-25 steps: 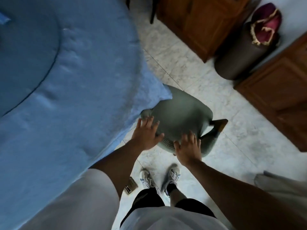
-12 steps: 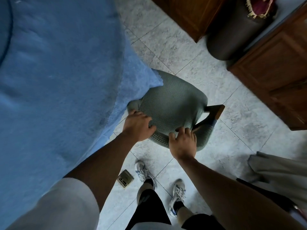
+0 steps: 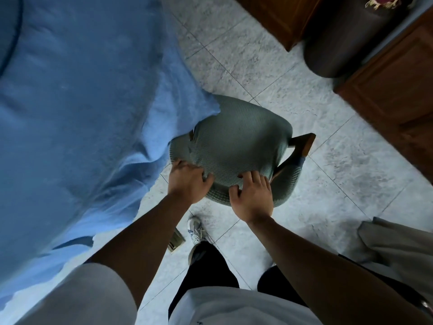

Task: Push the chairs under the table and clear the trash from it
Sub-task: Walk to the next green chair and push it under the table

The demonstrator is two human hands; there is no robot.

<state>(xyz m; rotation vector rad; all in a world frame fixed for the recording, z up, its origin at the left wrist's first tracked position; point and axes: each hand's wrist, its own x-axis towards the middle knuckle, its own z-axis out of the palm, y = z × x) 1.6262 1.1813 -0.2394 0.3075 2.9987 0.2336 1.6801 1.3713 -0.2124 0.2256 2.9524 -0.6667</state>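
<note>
While both hands bear on the back of the grey-green chair with a knitted fabric cover (image 3: 236, 146), at the centre of the frame, its front already sits under the hanging edge of the light blue cloth on the round table (image 3: 77, 102) that fills the left side. The left hand (image 3: 187, 179) curls its fingers over the back's top rim at the left end, gripping the cover; the right hand (image 3: 251, 195) does the same further right, fingers hooked over the rim. To finish well, I would push evenly with both hands, straight toward the upper left, keeping the legs flat on the pale marbled floor tiles (image 3: 328, 184) so the chair does not twist or drag the cloth. A brown wooden armrest (image 3: 303, 140) juts right and may catch the cloth. No trash shows on the table here.
</note>
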